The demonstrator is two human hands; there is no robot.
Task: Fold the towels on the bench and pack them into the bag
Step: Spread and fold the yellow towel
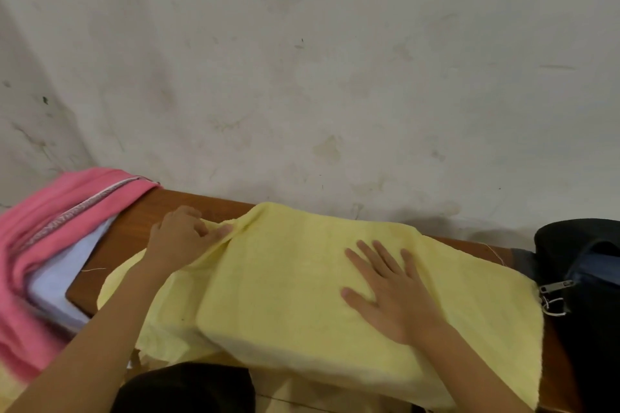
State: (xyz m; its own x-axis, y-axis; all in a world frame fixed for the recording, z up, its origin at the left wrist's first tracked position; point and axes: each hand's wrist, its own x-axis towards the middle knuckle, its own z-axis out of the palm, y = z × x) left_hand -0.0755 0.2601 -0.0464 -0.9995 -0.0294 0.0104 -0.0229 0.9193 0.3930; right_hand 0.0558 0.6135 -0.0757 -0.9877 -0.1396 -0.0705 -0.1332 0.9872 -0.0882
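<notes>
Yellow towel (302, 278): spread across the middle of the brown wooden table (134, 228), partly folded, with a doubled layer on the right and a thinner single layer trailing out at the left; front edge hanging over the near side of the table.
Left hand (181, 235): at the far left corner of the fold, grip closed on a bunched edge of the yellow towel, thumb and fingers pinching the cloth.
Right hand (385, 292): lying flat on top of the doubled part, fingers straight and spread, palm pressing down, grip wide and holding nothing.
Pink towel (50, 228): heaped at the left end of the table, draped over the edge, with a patterned band running along it; slightly blurred.
White cloth (63, 278): tucked under the pink towel, just beside the left edge of the yellow towel, apart from both hands.
Bag (583, 278): dark, black and navy, standing at the right end of the table, touching the right edge of the yellow towel; metal zip pull (557, 287) hanging at its near side.
Wall (302, 77): stained pale surface directly behind the table.
</notes>
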